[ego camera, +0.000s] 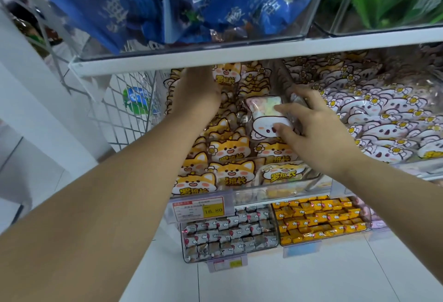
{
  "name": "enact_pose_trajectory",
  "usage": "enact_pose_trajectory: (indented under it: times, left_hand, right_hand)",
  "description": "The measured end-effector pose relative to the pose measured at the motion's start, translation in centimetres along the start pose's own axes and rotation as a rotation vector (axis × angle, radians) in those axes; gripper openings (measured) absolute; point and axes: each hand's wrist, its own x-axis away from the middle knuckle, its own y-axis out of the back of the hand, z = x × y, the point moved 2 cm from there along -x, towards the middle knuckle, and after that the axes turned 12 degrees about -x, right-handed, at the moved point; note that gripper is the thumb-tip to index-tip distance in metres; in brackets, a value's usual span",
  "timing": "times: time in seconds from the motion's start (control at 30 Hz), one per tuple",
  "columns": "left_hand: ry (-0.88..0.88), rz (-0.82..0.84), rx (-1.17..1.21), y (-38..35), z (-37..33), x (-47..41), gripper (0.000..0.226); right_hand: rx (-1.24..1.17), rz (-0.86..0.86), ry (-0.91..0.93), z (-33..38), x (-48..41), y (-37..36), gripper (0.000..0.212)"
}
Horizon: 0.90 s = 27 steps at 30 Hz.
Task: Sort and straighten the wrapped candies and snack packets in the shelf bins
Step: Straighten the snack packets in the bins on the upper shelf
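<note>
Your right hand [314, 124] pinches the white koala packet [262, 123] in its fingers; your left hand [197, 91] hides its own, so I cannot tell.

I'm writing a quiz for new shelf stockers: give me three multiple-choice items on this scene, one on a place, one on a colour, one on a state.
1. The white koala-face packet lies among: A orange fox-face packets; B red tins; C glass jars.
2. In the bottom-right clear bin, the wrapped candies are: A purple; B yellow; C black.
3. The right hand: A hangs idle; B grips the koala packet; C holds a pen.
A: fox packets surround it. B: yellow wrappers show. B: its fingers pinch the packet.
</note>
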Motion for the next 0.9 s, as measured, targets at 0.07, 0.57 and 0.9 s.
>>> enact_pose_trajectory:
  times: [0.07,0.57,0.9]
  left_hand:
    - [0.06,0.078,-0.009,-0.6,-0.2,-0.9,0.019]
    - [0.085,0.036,-0.171,-0.4,1.3,-0.5,0.032]
    - [-0.055,0.299,-0.194,-1.9,0.3,-0.6,0.03]
  right_hand:
    - [-0.002,-0.005,0.002,0.0,0.0,0.0,0.039]
    - [0.012,-0.001,0.014,-0.1,0.0,0.0,0.04]
    - [-0.006,-0.017,0.021,0.0,0.0,0.0,0.039]
